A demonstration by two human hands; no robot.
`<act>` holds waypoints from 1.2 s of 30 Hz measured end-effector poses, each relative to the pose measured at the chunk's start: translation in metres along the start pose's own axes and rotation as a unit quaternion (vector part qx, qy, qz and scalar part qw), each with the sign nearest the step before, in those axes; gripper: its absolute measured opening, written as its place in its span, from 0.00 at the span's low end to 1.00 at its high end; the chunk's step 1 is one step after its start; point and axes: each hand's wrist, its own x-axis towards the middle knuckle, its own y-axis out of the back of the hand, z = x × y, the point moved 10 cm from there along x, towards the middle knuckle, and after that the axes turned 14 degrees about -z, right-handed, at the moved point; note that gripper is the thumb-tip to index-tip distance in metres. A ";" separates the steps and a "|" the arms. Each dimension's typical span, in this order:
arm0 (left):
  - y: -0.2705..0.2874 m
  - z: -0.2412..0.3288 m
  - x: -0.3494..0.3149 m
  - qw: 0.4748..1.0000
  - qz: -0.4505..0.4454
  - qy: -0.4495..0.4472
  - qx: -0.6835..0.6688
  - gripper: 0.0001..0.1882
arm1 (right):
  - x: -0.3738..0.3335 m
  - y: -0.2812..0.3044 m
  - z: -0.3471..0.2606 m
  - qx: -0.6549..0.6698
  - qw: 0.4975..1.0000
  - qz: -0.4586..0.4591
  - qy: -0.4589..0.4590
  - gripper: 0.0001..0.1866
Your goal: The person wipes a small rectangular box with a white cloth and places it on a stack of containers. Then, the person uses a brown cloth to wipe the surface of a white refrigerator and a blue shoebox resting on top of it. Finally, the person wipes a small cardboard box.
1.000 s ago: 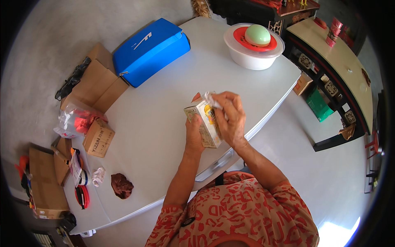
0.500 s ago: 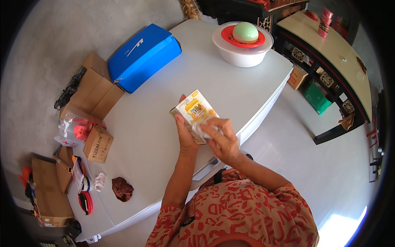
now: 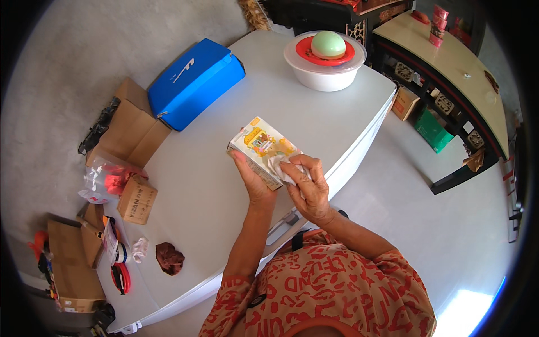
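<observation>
Above the table, my left hand grips a small white carton with yellow printed pictures, holding it from its left side and tilted. Some of the left fingers are hidden behind the carton. My right hand is closed around a crumpled white tissue and presses it against the carton's lower right part. The tissue covers that corner of the printed face.
On the grey-white table stand a blue box, a lidded white bowl, an open brown carton, a small cardboard box and a brown crumpled thing. A dark-framed shelf table stands at right.
The carton has turned a little in my left hand, showing more of its lower side. My right hand with the tissue has shifted slightly right. The whole view has moved slightly.
</observation>
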 end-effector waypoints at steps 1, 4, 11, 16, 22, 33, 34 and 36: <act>-0.001 0.000 -0.002 1.000 -0.004 0.005 -0.004 0.38 | -0.001 0.001 0.004 -0.026 1.000 0.001 0.001 0.25; -0.007 -0.004 -0.006 0.998 -0.030 -0.003 -0.056 0.38 | 0.004 0.016 0.025 -0.005 0.997 0.044 -0.058 0.25; -0.002 -0.025 -0.003 0.991 0.016 0.050 -0.119 0.34 | 0.004 0.025 0.042 0.082 0.984 0.098 -0.127 0.24; -0.018 -0.036 -0.010 0.986 0.013 0.096 -0.133 0.29 | -0.007 0.009 -0.007 -0.067 0.994 0.060 0.065 0.27; -0.032 -0.038 -0.022 0.983 0.009 0.116 -0.139 0.27 | -0.019 0.006 -0.008 -0.104 0.982 0.063 0.145 0.24; -0.039 -0.050 -0.019 0.979 0.032 0.101 -0.176 0.25 | -0.008 0.041 0.009 -0.063 0.990 0.118 0.039 0.28; -0.043 -0.051 -0.019 0.981 0.014 0.113 -0.160 0.25 | -0.015 0.033 0.013 -0.032 0.994 0.098 0.043 0.26; -0.049 -0.047 -0.021 0.983 -0.022 0.131 -0.124 0.25 | -0.020 0.025 -0.010 -0.096 0.987 0.057 0.119 0.23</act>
